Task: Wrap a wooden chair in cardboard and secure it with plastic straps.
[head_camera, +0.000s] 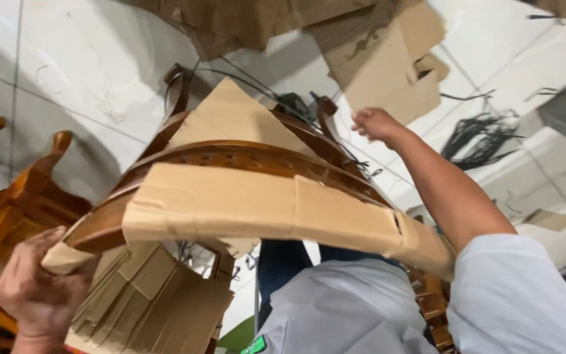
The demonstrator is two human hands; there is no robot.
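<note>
A brown wooden chair frame [230, 155] lies tilted in front of me, partly wrapped in cardboard. A long cardboard strip [263, 208] is folded along its curved front rail. My left hand [37, 288] grips the strip's left end against the wood at the lower left. My right hand [375, 123] reaches over the far side of the frame, fingers curled near the chair's back post [325, 111]; what it holds is hidden. A triangular cardboard piece [230, 118] covers the seat area.
Another wooden chair [8, 210] stands at the left. Loose cardboard sheets [388, 59] lie on the white tiled floor [86, 59] at the top, folded cardboard [158, 295] below. Black cords [483, 134] are bundled at the right.
</note>
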